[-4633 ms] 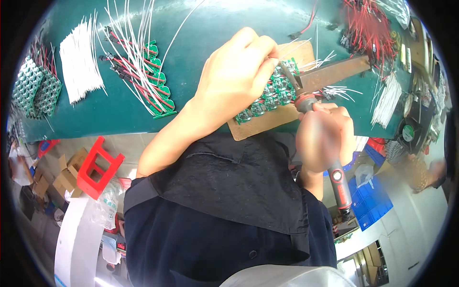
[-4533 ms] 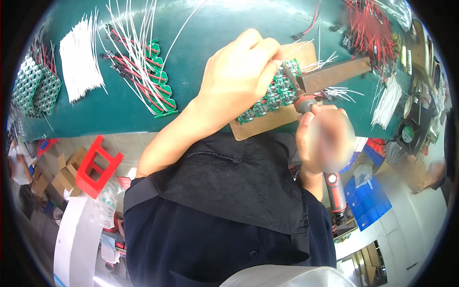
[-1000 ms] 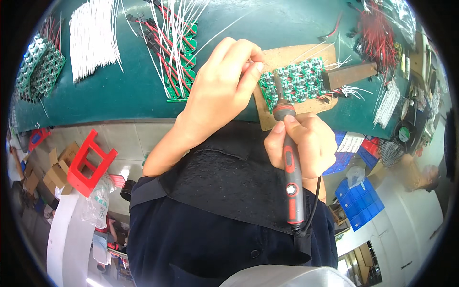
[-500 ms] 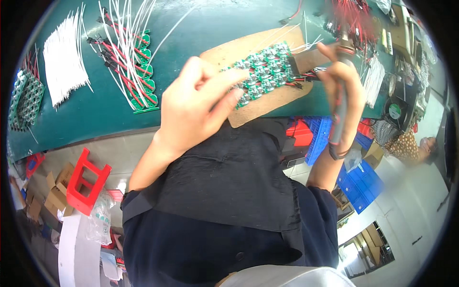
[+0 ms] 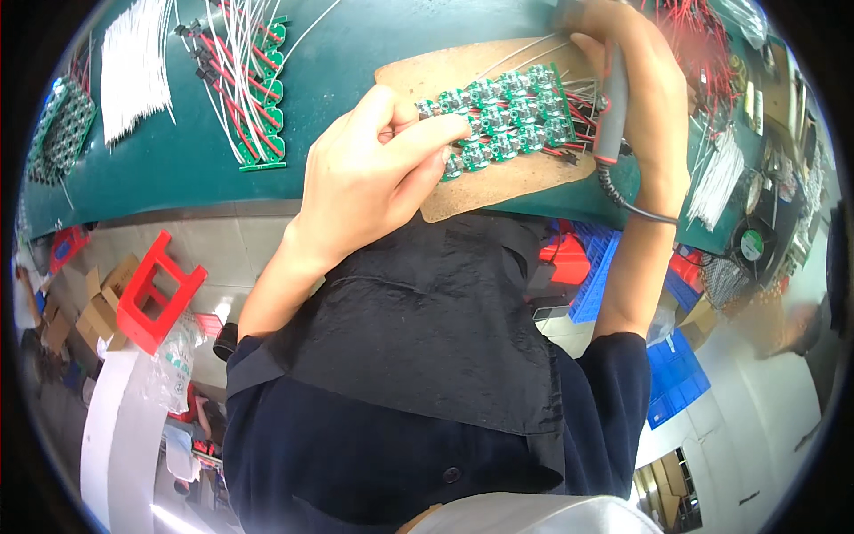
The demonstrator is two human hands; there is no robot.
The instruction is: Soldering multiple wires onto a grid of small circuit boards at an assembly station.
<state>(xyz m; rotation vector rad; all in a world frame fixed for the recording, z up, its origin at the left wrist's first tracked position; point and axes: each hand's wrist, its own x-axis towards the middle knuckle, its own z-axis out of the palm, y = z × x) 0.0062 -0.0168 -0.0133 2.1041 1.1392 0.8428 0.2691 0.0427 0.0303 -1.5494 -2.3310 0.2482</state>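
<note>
A green circuit board panel [image 5: 503, 120] with several rows of clear round parts lies on a brown board [image 5: 480, 198]. My left hand [image 5: 369, 165] is closed, thumb and forefinger pinching the panel's left end. Red, black and white wires show at the panel's right end. Beyond it, my right hand [image 5: 614, 27] is closed round a grey corded handle, which looks like a soldering iron [image 5: 611, 111]. Its tip is hidden behind the hand. The cord runs down beside my right forearm.
Left on the green table [image 5: 311, 107] are a bundle of white wires [image 5: 135, 71], a wired green board strip [image 5: 265, 133] and more circuit boards [image 5: 62, 129]. Red wires [image 5: 694, 53] and white wires [image 5: 719, 178] lie right. A red stool [image 5: 160, 294] stands on the floor.
My right hand has moved up and away with the soldering iron, from beside the panel toward the table's far side. My left hand keeps its pinch at the panel's left end. The view has shifted slightly.
</note>
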